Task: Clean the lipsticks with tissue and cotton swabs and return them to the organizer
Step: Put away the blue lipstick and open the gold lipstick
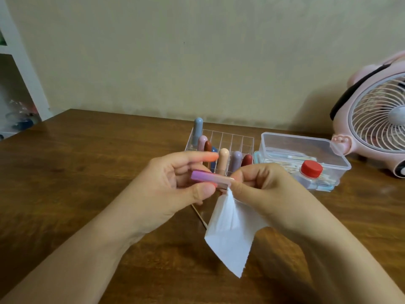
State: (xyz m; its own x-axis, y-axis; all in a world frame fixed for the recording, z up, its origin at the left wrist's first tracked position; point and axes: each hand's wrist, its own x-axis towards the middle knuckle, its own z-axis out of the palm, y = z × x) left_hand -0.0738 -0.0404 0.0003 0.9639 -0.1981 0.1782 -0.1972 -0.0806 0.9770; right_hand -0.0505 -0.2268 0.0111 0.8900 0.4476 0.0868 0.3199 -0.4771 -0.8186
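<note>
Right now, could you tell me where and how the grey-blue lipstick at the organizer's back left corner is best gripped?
Pinch the grey-blue lipstick by its rounded cap, coming from straight above. It stands upright in the organizer, taller than its neighbours, so only that top is free.

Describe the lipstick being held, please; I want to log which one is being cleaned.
The lipstick is a slim square-sided tube, glossy like plastic, fading from purple at its left end to pale pink, with a metallic band near its right end. It lies roughly level above the table. The left hand grips it, while the right hand presses a white tissue against its right end.
</note>
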